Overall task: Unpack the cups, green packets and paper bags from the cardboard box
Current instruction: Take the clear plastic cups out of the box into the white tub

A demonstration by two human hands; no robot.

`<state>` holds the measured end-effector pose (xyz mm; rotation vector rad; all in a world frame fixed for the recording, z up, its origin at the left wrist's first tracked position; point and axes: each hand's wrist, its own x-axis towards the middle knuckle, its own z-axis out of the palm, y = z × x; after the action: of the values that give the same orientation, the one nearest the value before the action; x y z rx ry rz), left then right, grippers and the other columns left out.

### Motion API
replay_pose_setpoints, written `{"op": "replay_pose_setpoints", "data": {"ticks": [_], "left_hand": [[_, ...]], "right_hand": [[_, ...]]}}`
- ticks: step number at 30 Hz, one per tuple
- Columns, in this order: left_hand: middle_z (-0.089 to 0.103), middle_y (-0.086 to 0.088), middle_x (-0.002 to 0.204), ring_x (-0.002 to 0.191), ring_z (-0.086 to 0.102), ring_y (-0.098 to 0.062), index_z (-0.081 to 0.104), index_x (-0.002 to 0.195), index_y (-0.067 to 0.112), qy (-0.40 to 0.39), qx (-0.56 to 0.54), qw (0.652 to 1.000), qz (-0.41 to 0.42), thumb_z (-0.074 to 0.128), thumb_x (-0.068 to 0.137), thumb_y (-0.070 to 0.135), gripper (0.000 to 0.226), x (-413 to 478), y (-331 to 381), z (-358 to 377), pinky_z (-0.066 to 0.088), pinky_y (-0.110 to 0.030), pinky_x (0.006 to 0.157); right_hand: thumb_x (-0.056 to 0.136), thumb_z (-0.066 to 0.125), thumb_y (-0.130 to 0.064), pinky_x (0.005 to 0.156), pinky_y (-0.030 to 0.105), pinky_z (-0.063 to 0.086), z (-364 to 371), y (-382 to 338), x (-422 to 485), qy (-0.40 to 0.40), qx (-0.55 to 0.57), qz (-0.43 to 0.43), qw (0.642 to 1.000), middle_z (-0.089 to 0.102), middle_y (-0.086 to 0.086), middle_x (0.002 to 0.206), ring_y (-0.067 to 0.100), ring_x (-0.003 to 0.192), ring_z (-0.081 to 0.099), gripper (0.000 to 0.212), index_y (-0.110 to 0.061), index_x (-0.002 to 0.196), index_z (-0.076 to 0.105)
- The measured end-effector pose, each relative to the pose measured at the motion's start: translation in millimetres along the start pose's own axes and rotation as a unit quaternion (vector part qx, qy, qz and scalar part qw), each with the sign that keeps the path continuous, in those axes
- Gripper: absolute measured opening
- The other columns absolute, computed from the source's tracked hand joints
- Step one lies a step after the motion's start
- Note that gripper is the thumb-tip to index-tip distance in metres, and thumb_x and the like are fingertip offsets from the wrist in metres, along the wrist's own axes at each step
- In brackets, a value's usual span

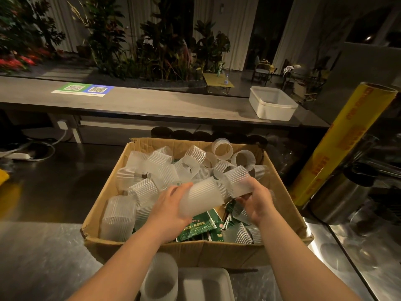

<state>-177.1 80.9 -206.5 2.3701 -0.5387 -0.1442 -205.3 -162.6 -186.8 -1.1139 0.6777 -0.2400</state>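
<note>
One cup stack (202,195) lies between left grip (171,207) and right grip (257,203), both clasping it.

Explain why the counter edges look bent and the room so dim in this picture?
Head view: the wide-angle lens bows the grey counter and tilts the yellow cling-film roll; dim warm light leaves the plants dark; glare patches sit on the steel worktop; the ribbed translucent plastic cups gripped by the left hand and right hand look slightly soft.
</note>
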Motion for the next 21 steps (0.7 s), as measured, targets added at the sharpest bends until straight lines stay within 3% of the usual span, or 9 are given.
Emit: {"op": "replay_pose_setpoints", "data": {"ticks": [4, 8, 11, 13, 17, 19, 20, 21], "left_hand": [[0.036, 0.013, 0.142, 0.130, 0.033, -0.015, 0.027, 0.151, 0.048, -0.018, 0.025, 0.999, 0.018, 0.084, 0.080, 0.028, 0.093, 0, 0, 2, 0.034, -0.045, 0.114], [0.037, 0.012, 0.141, 0.125, 0.038, -0.015, 0.026, 0.151, 0.048, -0.014, 0.006, 1.000, -0.003, 0.085, 0.078, 0.030, 0.095, 1, -2, 4, 0.040, -0.045, 0.110], [0.036, 0.013, 0.141, 0.123, 0.033, -0.011, 0.026, 0.151, 0.047, -0.011, 0.008, 1.000, -0.011, 0.085, 0.078, 0.028, 0.095, 2, -3, 3, 0.037, -0.046, 0.112], [0.036, 0.013, 0.141, 0.122, 0.030, -0.010, 0.028, 0.150, 0.046, -0.010, 0.009, 1.000, -0.019, 0.085, 0.078, 0.025, 0.094, 2, -2, 2, 0.035, -0.046, 0.113], [0.037, 0.012, 0.140, 0.125, 0.032, -0.013, 0.028, 0.151, 0.044, -0.005, 0.012, 1.000, -0.013, 0.084, 0.079, 0.027, 0.093, 1, -2, 3, 0.035, -0.045, 0.113], [0.035, 0.012, 0.143, 0.127, 0.031, -0.014, 0.027, 0.153, 0.042, -0.001, 0.010, 1.000, -0.019, 0.083, 0.080, 0.026, 0.093, 1, -2, 2, 0.035, -0.045, 0.114], [0.035, 0.012, 0.144, 0.128, 0.032, -0.015, 0.027, 0.153, 0.042, 0.004, 0.010, 1.000, -0.023, 0.083, 0.080, 0.026, 0.093, 1, -3, 2, 0.035, -0.045, 0.114], [0.034, 0.011, 0.144, 0.127, 0.032, -0.014, 0.027, 0.152, 0.042, 0.009, 0.012, 1.000, -0.027, 0.083, 0.080, 0.026, 0.092, 2, -3, 1, 0.036, -0.045, 0.113]], "right_hand": [[0.100, 0.062, -0.026, 0.075, 0.035, 0.050, 6, 5, -7, -0.047, -0.112, -0.017, 0.992, 0.067, 0.013, 0.104, 0.026, 0.090, 0.061, 0.025, -0.003, 0.108, 0.068], [0.100, 0.062, -0.023, 0.076, 0.031, 0.048, 10, 6, -11, -0.119, -0.124, -0.031, 0.985, 0.065, 0.011, 0.108, 0.024, 0.093, 0.058, 0.024, -0.003, 0.109, 0.072], [0.103, 0.058, -0.026, 0.083, 0.029, 0.047, 9, 14, -12, -0.192, -0.280, -0.048, 0.939, 0.067, 0.001, 0.120, 0.019, 0.107, 0.060, 0.019, -0.021, 0.117, 0.070], [0.106, 0.052, -0.032, 0.091, 0.034, 0.049, 7, 19, -10, -0.220, -0.354, -0.041, 0.908, 0.065, 0.001, 0.123, 0.022, 0.111, 0.061, 0.021, -0.023, 0.120, 0.064], [0.105, 0.051, -0.021, 0.092, 0.037, 0.052, 3, 7, -3, -0.145, -0.367, -0.093, 0.914, 0.066, 0.004, 0.120, 0.022, 0.107, 0.062, 0.014, -0.020, 0.115, 0.060], [0.100, 0.058, -0.017, 0.082, 0.030, 0.055, -7, -4, -1, -0.142, -0.490, -0.124, 0.851, 0.067, 0.002, 0.109, 0.015, 0.096, 0.064, 0.009, -0.021, 0.106, 0.063], [0.097, 0.064, -0.023, 0.078, 0.028, 0.054, -11, -9, -3, -0.161, -0.563, -0.114, 0.803, 0.067, -0.001, 0.103, 0.013, 0.091, 0.064, 0.005, -0.022, 0.102, 0.063], [0.093, 0.070, -0.035, 0.076, 0.028, 0.054, -15, -12, -7, -0.173, -0.638, -0.095, 0.745, 0.066, -0.003, 0.099, 0.011, 0.086, 0.063, 0.017, -0.021, 0.099, 0.062]]}}
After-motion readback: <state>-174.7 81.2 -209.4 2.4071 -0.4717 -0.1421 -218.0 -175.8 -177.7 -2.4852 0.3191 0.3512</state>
